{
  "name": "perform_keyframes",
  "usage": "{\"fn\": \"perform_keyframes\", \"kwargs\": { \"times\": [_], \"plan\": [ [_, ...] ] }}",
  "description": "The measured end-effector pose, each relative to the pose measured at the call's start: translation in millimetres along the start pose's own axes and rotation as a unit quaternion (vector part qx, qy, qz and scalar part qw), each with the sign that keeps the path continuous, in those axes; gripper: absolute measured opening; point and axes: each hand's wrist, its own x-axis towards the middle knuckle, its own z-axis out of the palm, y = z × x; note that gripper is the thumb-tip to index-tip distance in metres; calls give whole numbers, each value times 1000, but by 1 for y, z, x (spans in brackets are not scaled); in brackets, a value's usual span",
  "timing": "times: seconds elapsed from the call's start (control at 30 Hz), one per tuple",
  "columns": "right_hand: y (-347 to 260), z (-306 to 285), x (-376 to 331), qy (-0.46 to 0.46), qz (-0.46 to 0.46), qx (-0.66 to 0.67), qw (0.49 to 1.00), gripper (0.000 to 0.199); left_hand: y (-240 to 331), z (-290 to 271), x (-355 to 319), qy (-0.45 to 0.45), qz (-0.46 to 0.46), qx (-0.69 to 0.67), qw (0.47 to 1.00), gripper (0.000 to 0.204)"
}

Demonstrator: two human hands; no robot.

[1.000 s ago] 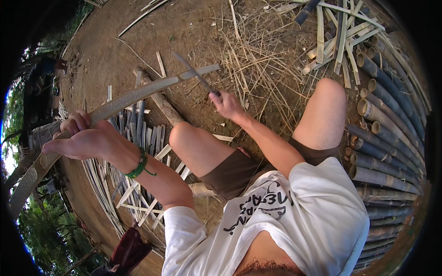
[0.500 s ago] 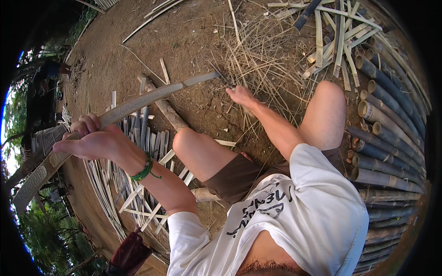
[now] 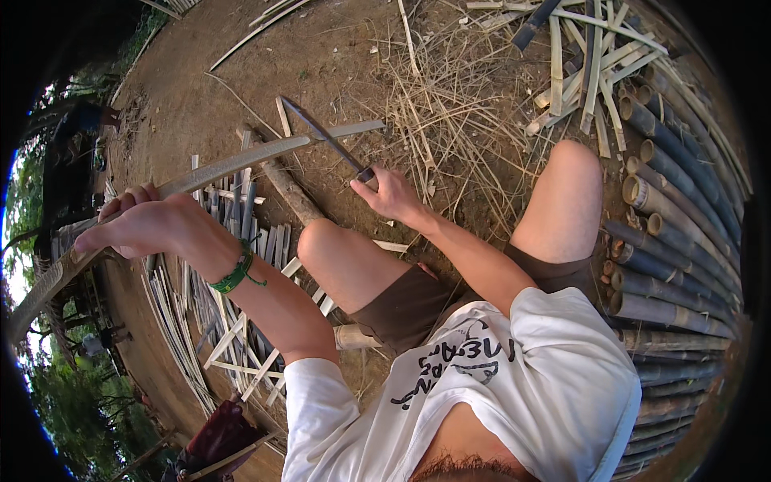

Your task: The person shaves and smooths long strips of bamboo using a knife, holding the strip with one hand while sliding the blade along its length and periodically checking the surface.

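Knife (image 3: 321, 132) crosses a long bamboo strip (image 3: 233, 163)

The strip is long, flat and grey-brown, with a rough, mottled face and a smoother end past the blade. It looks bowed in this wide view and runs from the lower left, above the left knee, toward the middle of the ground. The knife has a slim, dark blade and a dark handle; it overlaps the strip near the far end, though whether they touch cannot be told.

The left hand (image 3: 140, 221) is curled around the strip, its thumb stretched outward and the palm turned up. A green wristband (image 3: 234, 273) circles that wrist. The right hand (image 3: 391, 195) is closed around the handle, forearm reaching forward between the parted knees, blade pointing up and left.

Below lies brown earth (image 3: 337, 60). A log (image 3: 281, 183) rests beyond the left knee, near a pile of split strips (image 3: 249, 353). Thin shavings (image 3: 450, 116) litter the ground ahead, and round bamboo poles (image 3: 675, 209) lie stacked at the right.
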Motion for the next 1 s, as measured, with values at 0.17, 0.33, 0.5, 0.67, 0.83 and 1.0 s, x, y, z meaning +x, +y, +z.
{"fn": "perform_keyframes", "kwargs": {
  "times": [0.17,0.33,0.5,0.67,0.83,1.0],
  "plan": [
    [64,-9,11,-18,81,-13,996,43,5,15,-4,8,-8,22,1000,67],
    [90,-45,43,-23,174,-68,982,48,-4,24,-12,-19,-17,20,999,68],
    [46,-14,8,26,-54,6,998,34,-10,19,-5,-20,14,43,999,68],
    [161,-59,34,-36,323,-90,941,41,-6,40,-17,-49,-38,20,998,68],
    [99,-23,23,-42,180,-72,980,47,-2,20,2,-21,-9,32,999,68],
    [110,-41,25,6,291,-102,951,55,-20,28,15,-24,-85,-111,990,71]
  ]
}}
